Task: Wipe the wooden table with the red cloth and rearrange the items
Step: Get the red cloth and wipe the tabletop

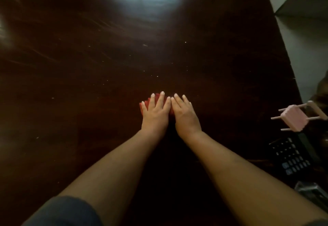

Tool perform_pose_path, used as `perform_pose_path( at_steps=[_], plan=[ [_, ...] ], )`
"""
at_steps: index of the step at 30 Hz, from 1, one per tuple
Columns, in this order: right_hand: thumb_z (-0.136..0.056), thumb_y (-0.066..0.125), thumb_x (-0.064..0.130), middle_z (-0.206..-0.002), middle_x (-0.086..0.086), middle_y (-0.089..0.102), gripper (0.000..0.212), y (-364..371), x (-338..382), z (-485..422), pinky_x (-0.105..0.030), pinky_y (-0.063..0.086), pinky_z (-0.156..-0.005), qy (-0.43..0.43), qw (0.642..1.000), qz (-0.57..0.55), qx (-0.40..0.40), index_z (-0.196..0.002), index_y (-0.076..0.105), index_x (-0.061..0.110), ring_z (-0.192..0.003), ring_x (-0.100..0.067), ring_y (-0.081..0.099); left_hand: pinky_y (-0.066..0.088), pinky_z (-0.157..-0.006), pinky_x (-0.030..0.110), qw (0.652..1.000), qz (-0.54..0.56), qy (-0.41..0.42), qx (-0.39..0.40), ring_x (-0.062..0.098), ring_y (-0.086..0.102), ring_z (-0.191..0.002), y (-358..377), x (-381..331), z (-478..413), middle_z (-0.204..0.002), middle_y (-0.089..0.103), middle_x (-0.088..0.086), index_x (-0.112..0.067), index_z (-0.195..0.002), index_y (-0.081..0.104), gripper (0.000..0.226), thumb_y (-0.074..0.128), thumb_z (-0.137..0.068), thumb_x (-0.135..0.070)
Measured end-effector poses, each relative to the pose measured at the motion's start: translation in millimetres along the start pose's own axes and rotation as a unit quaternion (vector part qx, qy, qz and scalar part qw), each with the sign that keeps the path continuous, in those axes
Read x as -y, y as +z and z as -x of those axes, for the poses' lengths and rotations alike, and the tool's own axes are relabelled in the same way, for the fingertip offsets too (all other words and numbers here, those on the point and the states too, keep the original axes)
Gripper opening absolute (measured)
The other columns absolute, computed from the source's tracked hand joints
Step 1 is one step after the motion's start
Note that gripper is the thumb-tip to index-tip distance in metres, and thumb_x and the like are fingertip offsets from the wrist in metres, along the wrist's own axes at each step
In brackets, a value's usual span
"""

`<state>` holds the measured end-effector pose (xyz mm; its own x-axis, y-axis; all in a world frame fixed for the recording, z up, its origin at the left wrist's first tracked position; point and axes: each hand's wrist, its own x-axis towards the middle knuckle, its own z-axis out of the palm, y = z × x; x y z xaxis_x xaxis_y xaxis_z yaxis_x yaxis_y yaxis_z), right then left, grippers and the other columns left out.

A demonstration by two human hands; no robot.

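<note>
Both hands flat, palms down, fingers spread, side by side on the red cloth [144, 106]. Left hand [155, 112] covers most of it; right hand [184, 114] sits on its right part, index fingers of the two hands touching. Neither hand grips: the cloth is pinned under open palms, not pinched. Only a red sliver shows left of the left hand and between the two hands.

Landmark: the cloth, at mid-width of the dark wooden bench [88, 66].

- Beyond the cloth and to its left: pale specks [157, 76] scattered on the wood, not yet reached.
- Well to the right of the cloth, near the bench's right edge: small pink toy chair [295, 120], tipped on its side, legs sticking out.
- Right of the cloth and nearer the person: black keypad device [291, 156], possibly a calculator. A shiny object beside it, too blurred to name.

Risks, as judged:
- Flat palms with no grip: a fast push may let the cloth bunch or slide out, so bare skin smears the polish.
- A push away may scatter crumbs instead of gathering them.
- A sweep rightward could knock the light chair off the edge, or drive grit under the keypad.
- Glare at the far end hides streaks; patches could be missed.
</note>
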<state>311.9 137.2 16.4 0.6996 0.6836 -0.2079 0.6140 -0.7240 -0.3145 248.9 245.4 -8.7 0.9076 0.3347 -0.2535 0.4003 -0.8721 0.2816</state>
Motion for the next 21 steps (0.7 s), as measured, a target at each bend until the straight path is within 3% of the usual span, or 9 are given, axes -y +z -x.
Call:
perform_pose_path(
  at_steps=[12,21],
  plan=[
    [-0.097,0.051,0.009,-0.162,-0.007,0.021,0.064,-8,-28,-71,-0.043,0.021,-0.121,0.017,0.999,0.04,-0.02,-0.154,0.023,0.017,-0.15,-0.027,0.014,-0.003,-0.111,0.065,1.0,0.009,0.008,-0.017,0.031,-0.009,-0.148,-9,-7,-71,-0.164,0.0,0.0,-0.027,-0.154,0.007,0.071,0.048,-0.097,-0.024],
    [-0.095,0.055,0.01,-0.163,-0.005,0.017,0.071,-2,-45,29,-0.039,0.019,-0.119,0.034,0.999,0.016,-0.004,-0.155,0.018,0.02,-0.15,-0.027,0.013,-0.003,-0.112,0.064,1.0,-0.023,0.017,0.0,0.031,-0.011,-0.148,17,-51,11,-0.164,-0.005,0.0,-0.028,-0.153,-0.003,0.075,0.047,-0.097,-0.025]
  ],
)
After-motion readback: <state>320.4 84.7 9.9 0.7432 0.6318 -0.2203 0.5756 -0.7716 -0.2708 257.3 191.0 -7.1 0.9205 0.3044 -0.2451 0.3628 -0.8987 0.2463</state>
